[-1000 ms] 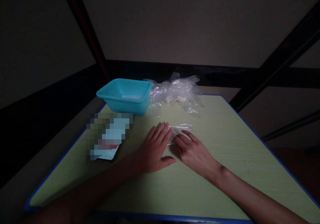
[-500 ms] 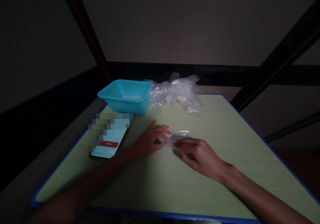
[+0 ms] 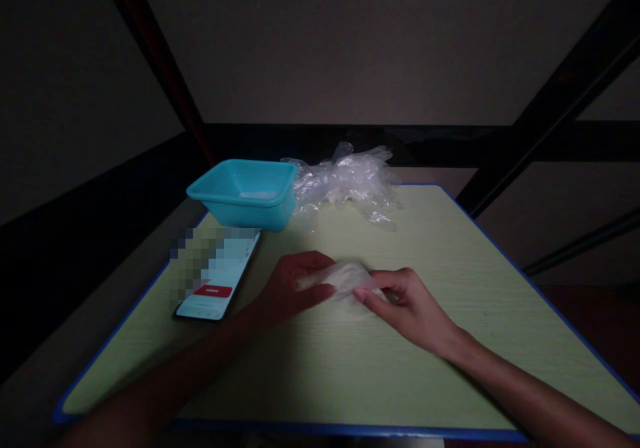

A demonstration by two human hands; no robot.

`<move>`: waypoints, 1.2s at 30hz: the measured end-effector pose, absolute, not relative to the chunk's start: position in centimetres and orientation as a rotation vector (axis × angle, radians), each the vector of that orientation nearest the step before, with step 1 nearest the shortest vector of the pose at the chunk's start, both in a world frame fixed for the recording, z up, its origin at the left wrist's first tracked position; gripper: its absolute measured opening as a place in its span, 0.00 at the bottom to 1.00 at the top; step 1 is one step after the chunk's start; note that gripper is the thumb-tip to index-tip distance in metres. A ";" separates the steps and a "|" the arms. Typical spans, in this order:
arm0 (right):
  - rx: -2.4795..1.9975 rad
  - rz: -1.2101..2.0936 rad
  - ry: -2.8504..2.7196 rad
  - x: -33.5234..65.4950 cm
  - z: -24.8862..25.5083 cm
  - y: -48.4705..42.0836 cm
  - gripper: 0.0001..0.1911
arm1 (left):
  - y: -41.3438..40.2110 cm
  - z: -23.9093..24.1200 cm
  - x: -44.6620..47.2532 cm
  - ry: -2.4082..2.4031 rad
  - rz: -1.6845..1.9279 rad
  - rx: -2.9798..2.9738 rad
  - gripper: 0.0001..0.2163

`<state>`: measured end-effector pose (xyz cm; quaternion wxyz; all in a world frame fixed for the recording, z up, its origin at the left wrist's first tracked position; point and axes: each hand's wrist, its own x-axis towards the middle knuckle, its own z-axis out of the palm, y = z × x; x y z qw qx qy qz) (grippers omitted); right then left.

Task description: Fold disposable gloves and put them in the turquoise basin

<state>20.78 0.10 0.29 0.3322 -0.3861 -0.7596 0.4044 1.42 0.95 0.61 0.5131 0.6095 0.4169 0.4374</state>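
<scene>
A bunched, clear disposable plastic glove (image 3: 347, 278) is held between my two hands, low over the middle of the table. My left hand (image 3: 295, 285) grips its left side, the thumb in front and the fingers behind. At the right side, my right hand (image 3: 407, 305) pinches the film between thumb and fingers. The folded film hides the glove's exact outline. Beyond my hands lies a loose pile of similar clear plastic gloves (image 3: 353, 178), with some finger shapes sticking up.
A turquoise plastic basin (image 3: 245, 211) stands at the back left, against the pile. In front of it lies a phone (image 3: 210, 301) with a lit screen, partly blurred out. The pale table (image 3: 450, 381) has a blue edge, and a wall rises behind it.
My left hand has closed from spread fingers onto the plastic film. The film is now bunched larger between both hands, and my right hand has turned thumb-forward. The view has shifted slightly.
</scene>
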 end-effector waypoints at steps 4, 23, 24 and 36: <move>-1.045 1.429 -1.485 20.3 0.0 0.5 0.15 | 1.2 -0.4 1.9 0.820 1.079 1.149 0.16; -1.100 1.817 -0.917 20.2 -1.1 2.3 0.12 | 1.2 -1.1 3.1 1.170 1.036 1.065 0.09; -1.104 1.819 -0.923 20.3 -1.1 2.5 0.12 | 1.2 -1.2 3.0 1.174 1.042 1.060 0.08; -1.145 1.758 -0.992 20.1 -1.4 2.4 0.10 | 1.2 -1.5 3.1 1.201 0.990 1.050 0.09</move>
